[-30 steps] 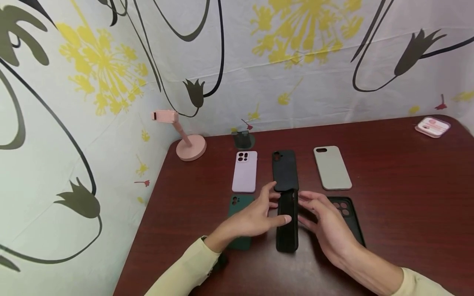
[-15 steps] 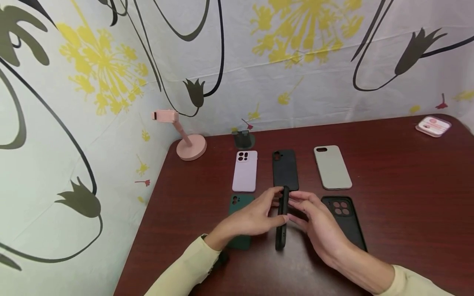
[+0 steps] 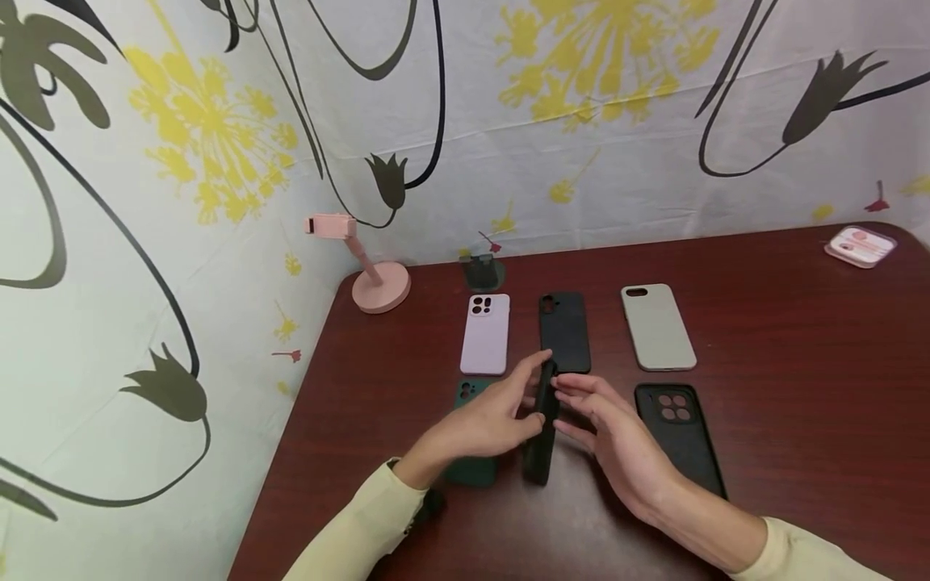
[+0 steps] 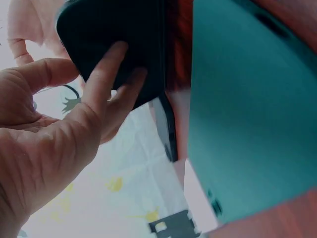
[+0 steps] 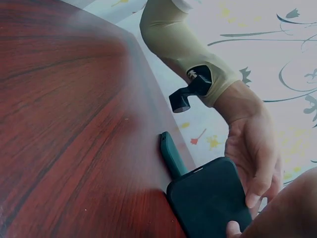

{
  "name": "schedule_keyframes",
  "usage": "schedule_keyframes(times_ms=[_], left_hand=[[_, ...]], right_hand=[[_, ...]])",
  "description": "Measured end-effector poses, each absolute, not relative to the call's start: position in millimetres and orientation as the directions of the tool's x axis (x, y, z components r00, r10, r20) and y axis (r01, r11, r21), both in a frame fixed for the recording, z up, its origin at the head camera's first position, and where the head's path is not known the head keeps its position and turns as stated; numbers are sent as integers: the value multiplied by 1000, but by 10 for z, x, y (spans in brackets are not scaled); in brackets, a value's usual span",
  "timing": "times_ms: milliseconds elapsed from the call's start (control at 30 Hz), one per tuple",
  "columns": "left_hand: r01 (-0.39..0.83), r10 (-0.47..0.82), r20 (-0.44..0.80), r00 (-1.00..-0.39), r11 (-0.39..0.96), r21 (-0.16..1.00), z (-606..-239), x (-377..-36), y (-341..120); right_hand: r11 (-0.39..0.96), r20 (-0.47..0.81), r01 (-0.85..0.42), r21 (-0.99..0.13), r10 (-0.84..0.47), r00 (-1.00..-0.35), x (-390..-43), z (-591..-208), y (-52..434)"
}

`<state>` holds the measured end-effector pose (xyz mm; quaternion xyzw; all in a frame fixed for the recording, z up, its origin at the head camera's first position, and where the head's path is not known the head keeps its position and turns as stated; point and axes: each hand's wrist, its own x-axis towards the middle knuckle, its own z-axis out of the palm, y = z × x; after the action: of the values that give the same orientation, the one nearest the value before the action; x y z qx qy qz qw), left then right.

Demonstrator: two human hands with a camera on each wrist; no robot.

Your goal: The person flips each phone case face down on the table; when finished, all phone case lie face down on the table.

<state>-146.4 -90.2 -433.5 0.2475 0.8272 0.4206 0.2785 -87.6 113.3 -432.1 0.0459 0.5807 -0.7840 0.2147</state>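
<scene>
A black phone case (image 3: 538,456) stands tilted on edge between both hands. My left hand (image 3: 483,424) holds it, thumb on the near edge; in the left wrist view, left fingers (image 4: 106,74) lie along the case's dark face (image 4: 129,29). My right hand (image 3: 632,452) touches its other side with the fingertips, the fingers extended. The right wrist view has the case (image 5: 210,196) between the left hand (image 5: 255,148) and part of the right hand (image 5: 290,213). Partly beneath my left hand lies a green phone case (image 3: 472,472).
More phone cases lie around: lilac (image 3: 485,335), dark (image 3: 567,331), beige (image 3: 659,327) and black with camera holes (image 3: 686,444). At the back are a pink stand (image 3: 381,287) and a dark stand (image 3: 483,274). A small pale box (image 3: 860,246) sits far right.
The black case has turned from showing its broad inner side to standing nearly edge-on, and shifted slightly left. My right hand has followed it leftward. The head view has shifted a little.
</scene>
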Motion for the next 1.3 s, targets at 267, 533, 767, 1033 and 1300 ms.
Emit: schedule_keyframes(times_ms=[267,533,767,1033,1300], left_hand=[[236,603,-227,-765,591,772,-4352,-1482,-927],[246,588,-218,-779,606,756,-4369,-1473,-961],[97,580,-257,-773,509,855,-4438,-1491,-969],[21,572,-270,-775,450,893,-4486,-1513,-970],[11,583,-265,-768,426,905,-4504,-1509,-954]], right_hand=[[-195,-308,379,-905,-314,-898,-831,-4313,1133],[-169,-375,416,-894,-229,-898,-847,-4387,1164],[-170,-438,486,-857,-256,-862,-880,-4459,1157],[-237,-429,477,-847,-226,-874,-870,-4476,1159],[-317,-450,481,-818,-170,-877,-884,-4479,1192]])
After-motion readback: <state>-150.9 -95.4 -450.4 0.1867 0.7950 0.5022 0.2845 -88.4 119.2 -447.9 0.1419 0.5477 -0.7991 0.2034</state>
